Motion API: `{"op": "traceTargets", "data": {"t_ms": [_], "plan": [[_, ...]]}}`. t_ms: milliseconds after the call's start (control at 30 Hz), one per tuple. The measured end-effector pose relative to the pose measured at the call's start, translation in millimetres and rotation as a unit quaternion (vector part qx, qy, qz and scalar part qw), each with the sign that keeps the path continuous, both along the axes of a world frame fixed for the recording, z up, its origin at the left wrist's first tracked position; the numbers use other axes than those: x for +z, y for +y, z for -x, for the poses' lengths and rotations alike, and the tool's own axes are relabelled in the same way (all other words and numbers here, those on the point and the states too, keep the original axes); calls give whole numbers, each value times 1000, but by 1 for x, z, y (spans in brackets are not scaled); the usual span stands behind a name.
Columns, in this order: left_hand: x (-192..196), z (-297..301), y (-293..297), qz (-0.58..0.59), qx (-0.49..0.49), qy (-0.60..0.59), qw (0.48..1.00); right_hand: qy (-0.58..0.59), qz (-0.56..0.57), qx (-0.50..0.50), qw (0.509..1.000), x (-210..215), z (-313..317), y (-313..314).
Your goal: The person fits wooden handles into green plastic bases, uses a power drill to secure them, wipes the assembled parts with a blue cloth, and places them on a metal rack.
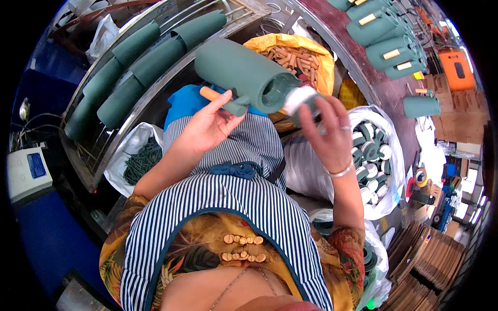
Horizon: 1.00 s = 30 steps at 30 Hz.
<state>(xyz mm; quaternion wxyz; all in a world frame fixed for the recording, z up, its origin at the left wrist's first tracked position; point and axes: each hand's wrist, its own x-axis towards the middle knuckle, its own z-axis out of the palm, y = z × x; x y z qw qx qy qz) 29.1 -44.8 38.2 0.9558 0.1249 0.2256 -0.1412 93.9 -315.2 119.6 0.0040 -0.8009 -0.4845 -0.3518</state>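
Note:
A dark green jug (233,65) lies tilted across my lap, its open mouth facing right. My left hand (210,124) is closed on its handle, pinching near the tan handle grip (210,94). At the mouth, my right hand (329,127) holds a white and green stopper (300,97) in its fingers. The stopper is close to the rim; motion blur hides whether the two touch. The jug's inside shows only partly, past the rim.
Several green jug bodies (155,59) lie on a metal rack at left. A yellow sack (329,67) holds tan grips; a white sack (391,140) at right holds stoppers. More jugs (391,44) with tan grips stand at far right. Cardboard stacks (430,254) are lower right.

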Motion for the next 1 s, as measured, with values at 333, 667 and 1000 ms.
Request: {"op": "traceTargets", "data": {"t_ms": [333,667,1000], "plan": [[14,7,3,4,-6,-20,1000,-17,138,120,983,18,-22,44],[26,-2,10,22,7,-7,1000,-36,139,94,985,23,-26,60],[21,-9,15,59,-19,-18,998,-61,187,173,965,40,-47,58]]}}
